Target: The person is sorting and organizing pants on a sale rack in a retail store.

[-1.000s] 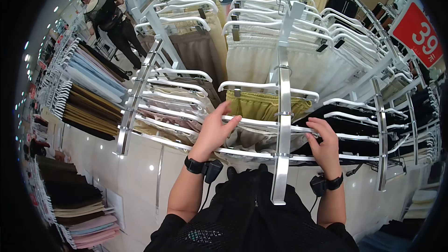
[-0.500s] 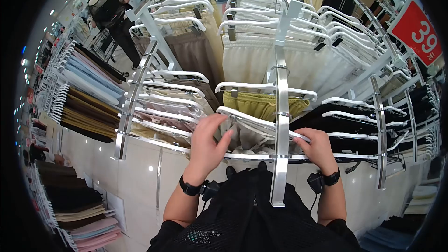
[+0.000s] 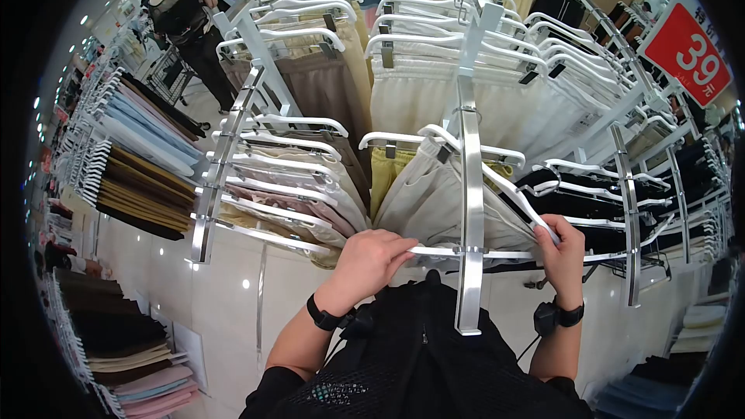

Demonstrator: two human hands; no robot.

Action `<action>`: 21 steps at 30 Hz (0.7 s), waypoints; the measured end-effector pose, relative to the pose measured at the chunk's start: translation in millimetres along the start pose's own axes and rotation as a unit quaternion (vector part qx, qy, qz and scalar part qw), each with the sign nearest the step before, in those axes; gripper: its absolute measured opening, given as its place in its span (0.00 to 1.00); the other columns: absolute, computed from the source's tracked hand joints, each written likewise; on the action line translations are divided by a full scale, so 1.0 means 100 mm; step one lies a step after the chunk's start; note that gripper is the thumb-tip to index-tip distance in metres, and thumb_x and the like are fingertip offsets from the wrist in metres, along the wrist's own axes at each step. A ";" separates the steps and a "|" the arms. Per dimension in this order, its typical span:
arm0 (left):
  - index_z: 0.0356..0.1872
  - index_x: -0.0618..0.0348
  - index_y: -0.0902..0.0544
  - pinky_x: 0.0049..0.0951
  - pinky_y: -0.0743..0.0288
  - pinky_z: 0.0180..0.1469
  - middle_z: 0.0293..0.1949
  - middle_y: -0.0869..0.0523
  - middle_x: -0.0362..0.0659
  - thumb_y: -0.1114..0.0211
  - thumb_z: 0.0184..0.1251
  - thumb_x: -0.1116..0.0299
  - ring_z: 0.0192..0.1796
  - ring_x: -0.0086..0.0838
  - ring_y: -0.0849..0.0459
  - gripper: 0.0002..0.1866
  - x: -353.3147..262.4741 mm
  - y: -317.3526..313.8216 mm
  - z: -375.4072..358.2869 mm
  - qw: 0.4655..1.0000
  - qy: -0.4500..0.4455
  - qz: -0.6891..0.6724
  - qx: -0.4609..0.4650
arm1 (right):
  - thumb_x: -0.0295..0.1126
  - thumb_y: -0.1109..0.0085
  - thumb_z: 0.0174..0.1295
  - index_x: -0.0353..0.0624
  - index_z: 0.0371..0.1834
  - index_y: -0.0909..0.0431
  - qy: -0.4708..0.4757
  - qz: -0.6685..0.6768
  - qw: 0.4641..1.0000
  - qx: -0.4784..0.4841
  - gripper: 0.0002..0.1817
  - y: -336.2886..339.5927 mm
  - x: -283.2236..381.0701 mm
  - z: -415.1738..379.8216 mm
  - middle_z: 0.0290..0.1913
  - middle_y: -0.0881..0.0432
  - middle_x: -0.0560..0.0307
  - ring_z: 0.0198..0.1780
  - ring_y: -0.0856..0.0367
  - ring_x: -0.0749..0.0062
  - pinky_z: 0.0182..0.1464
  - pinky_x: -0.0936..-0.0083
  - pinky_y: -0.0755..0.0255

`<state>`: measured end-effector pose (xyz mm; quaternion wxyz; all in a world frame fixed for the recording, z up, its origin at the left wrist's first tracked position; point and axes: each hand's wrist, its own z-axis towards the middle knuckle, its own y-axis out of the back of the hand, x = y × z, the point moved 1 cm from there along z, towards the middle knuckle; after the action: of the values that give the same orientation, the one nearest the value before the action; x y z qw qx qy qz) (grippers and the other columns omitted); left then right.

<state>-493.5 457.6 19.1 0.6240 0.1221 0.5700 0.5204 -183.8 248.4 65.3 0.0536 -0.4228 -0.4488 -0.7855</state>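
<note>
My right hand [image 3: 563, 256] is closed on the lower right end of a white hanger [image 3: 508, 182], which slants down from upper left. Cream trousers [image 3: 423, 194] hang clipped to it, spread behind the metal display arm [image 3: 470, 279]. My left hand [image 3: 372, 264] is closed around the left end of the front hanger [image 3: 434, 251], low and close to my body. Behind the cream trousers, a yellow-green garment [image 3: 382, 174] hangs from another white hanger.
Pale trousers [image 3: 434, 93] fill the rear of the rack. Pink and beige garments [image 3: 287, 206] hang at left, black ones [image 3: 582, 194] at right, on further metal arms. A red price sign [image 3: 689, 54] stands at upper right. A person [image 3: 186, 23] stands by a cart.
The slanted hanger's left end has risen and its right end has dropped, following my right hand down and right. My left hand has moved down onto the front hanger.
</note>
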 end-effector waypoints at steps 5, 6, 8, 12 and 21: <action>0.48 0.57 0.04 0.46 0.15 0.46 0.37 0.06 0.46 0.21 0.71 0.68 0.41 0.46 0.08 0.09 0.13 0.05 0.14 0.999 -0.034 -0.004 -0.037 | 0.28 0.28 0.77 0.35 0.52 0.09 -0.055 -0.022 0.998 -0.038 0.08 0.22 -0.05 -0.43 0.34 0.08 0.59 0.34 0.18 0.79 0.40 0.75 0.25; 0.47 0.57 0.04 0.46 0.15 0.46 0.37 0.06 0.46 0.20 0.71 0.68 0.41 0.46 0.07 0.08 0.13 0.09 0.16 0.998 -0.030 0.005 -0.053 | 0.28 0.28 0.78 0.35 0.53 0.09 -0.071 -0.012 0.996 -0.047 0.08 0.22 -0.07 -0.44 0.34 0.08 0.59 0.35 0.17 0.79 0.41 0.75 0.24; 0.45 0.57 0.04 0.45 0.15 0.46 0.37 0.05 0.46 0.19 0.69 0.67 0.41 0.45 0.07 0.08 0.17 0.07 0.21 0.998 -0.034 0.009 -0.055 | 0.29 0.29 0.79 0.35 0.53 0.10 -0.105 -0.004 0.991 -0.082 0.09 0.27 -0.06 -0.69 0.33 0.10 0.61 0.35 0.20 0.81 0.40 0.76 0.26; 0.45 0.57 0.04 0.45 0.16 0.46 0.38 0.05 0.45 0.19 0.69 0.67 0.41 0.44 0.07 0.08 0.26 0.04 0.27 0.998 -0.029 0.004 -0.051 | 0.31 0.31 0.82 0.33 0.54 0.12 -0.183 -0.016 0.980 -0.072 0.10 0.33 0.08 -0.94 0.34 0.14 0.67 0.37 0.24 0.86 0.39 0.81 0.32; 0.45 0.57 0.04 0.43 0.20 0.46 0.36 0.06 0.43 0.18 0.69 0.66 0.42 0.42 0.09 0.09 0.37 -0.01 0.38 0.997 -0.043 -0.016 -0.057 | 0.29 0.30 0.80 0.34 0.54 0.11 -0.279 -0.045 0.953 -0.110 0.09 0.42 -0.15 -1.95 0.31 0.15 0.65 0.33 0.24 0.83 0.37 0.77 0.31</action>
<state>-468.3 502.7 9.0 0.6621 0.0996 0.5142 0.5360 -274.7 72.7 35.4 -0.1562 -0.6079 -0.3751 -0.6821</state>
